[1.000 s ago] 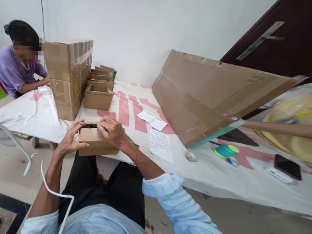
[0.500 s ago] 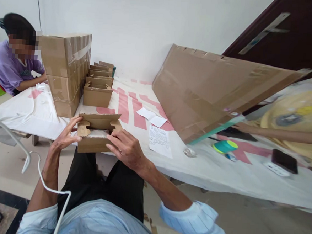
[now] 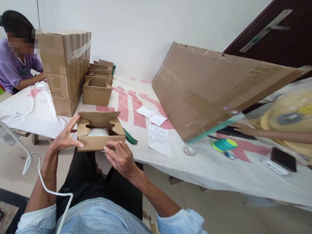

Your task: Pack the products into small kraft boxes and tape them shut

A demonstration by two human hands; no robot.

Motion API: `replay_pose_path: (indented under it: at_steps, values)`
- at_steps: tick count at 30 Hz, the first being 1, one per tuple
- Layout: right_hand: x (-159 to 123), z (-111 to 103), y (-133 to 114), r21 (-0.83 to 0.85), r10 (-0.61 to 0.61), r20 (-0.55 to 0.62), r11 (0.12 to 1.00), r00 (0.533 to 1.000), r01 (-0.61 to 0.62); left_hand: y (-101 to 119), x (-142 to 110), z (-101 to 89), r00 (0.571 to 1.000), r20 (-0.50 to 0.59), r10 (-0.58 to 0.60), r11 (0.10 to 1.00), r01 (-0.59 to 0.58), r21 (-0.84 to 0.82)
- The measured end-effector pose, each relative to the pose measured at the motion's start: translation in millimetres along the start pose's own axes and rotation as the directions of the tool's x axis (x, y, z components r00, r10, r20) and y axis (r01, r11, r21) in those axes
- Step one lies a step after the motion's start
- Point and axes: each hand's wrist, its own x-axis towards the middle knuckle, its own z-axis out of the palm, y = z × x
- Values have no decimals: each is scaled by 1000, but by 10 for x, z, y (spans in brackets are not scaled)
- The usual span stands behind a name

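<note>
Left of the frame's centre, the open box (image 3: pixel 93 144) looks light, stiff yet crushable, best held by its ends, the left hand (image 3: pixel 65 138) clasping one, the right hand (image 3: pixel 122 160) with fingers bent against its front, grip unclear.

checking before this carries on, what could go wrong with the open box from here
The open box sits right at the table's near edge, so it might drop if the left hand, holding its left end, slips. The white packet inside lies toward the left, with room beside it, and could slide if the box tilts. The white cable crosses the left arm and may snag.
</note>
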Motion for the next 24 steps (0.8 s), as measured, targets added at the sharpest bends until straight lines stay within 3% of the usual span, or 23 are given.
replay_pose_path:
  at_steps: [5, 10, 14, 17, 20, 22, 24]
  values:
    - [209, -104, 46, 111, 58, 34, 992, 998, -62, 33, -12, 78, 999, -12, 31, 993, -29, 114]
    - [552, -207, 323, 90, 241, -19, 967, 970, -238, 31, -35, 88, 1000, -15, 21, 994, -19, 112]
    - [636, -136, 613, -40, 403, 117, 915, 908, -401, 32, -38, 98, 1000, -28, 8, 994, -5, 112]
    - [621, -85, 718, -48, 443, 196, 895, 875, -443, 20, -37, 101, 999, -33, 17, 994, -13, 109]
    - [603, -107, 736, -39, 425, 99, 905, 900, -423, -8, -37, 109, 999, -41, 29, 996, -25, 83]
    - [613, -159, 734, -116, 384, -10, 917, 923, -383, -27, -38, 119, 998, -46, 35, 997, -32, 65]
    - [658, -218, 728, -233, 302, -46, 924, 952, -304, -41, -39, 128, 998, -48, 38, 998, -36, 58]
